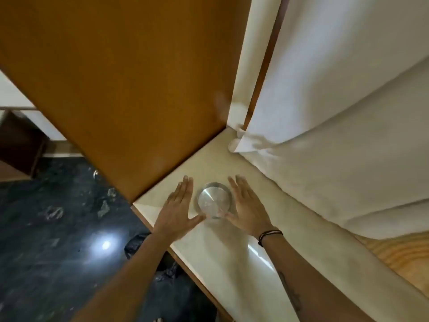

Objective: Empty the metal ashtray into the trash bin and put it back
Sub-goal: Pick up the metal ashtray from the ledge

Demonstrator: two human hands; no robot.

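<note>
A: Pale counter met a brown panel at far left. Where was the ashtray?

B: On the counter, between both hands. Left hand and right hand lay flat, fingers spread, holding nothing.

A: Handling?

B: Probably light, rigid, slippery; grip opposite rim edges.

Your two hands flank the ashtray on the pale shelf, left hand and right hand flat with fingers spread. The brown panel walls the left side, white bedding crowds the right (close to your fingertips). Open room runs back along the shelf toward you and straight above the ashtray.
</note>
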